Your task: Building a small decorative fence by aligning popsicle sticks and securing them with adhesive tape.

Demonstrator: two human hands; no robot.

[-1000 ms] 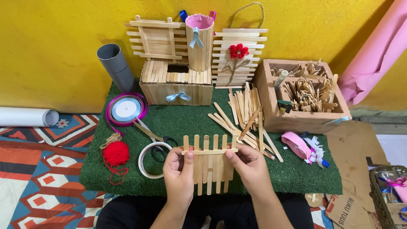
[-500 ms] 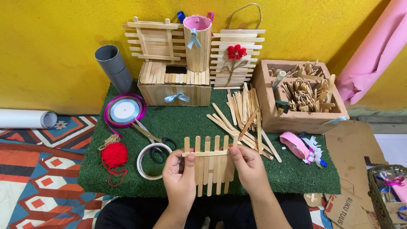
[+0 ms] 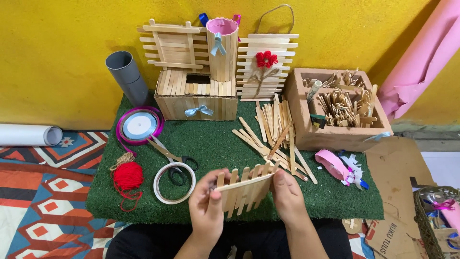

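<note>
A small fence-like panel of wooden sticks [image 3: 245, 190] is held up over the front edge of the green turf mat [image 3: 215, 139]. My left hand [image 3: 206, 207] grips its left end and my right hand [image 3: 287, 197] grips its right end. The panel is tilted, with its right side raised. A loose pile of wooden sticks [image 3: 272, 129] lies on the mat just beyond my right hand.
A tape ring [image 3: 174, 182], scissors [image 3: 168, 157], red yarn ball [image 3: 127, 176] and purple ribbon spool [image 3: 139, 125] lie at left. Stick-built boxes and panels [image 3: 199, 96] stand at the back by a grey tube [image 3: 126, 76]. A cardboard box of sticks [image 3: 338, 109] sits at right.
The stick panel lay flat and level between my hands; now it is lifted and tilted, right end up. Both hands kept their grip.
</note>
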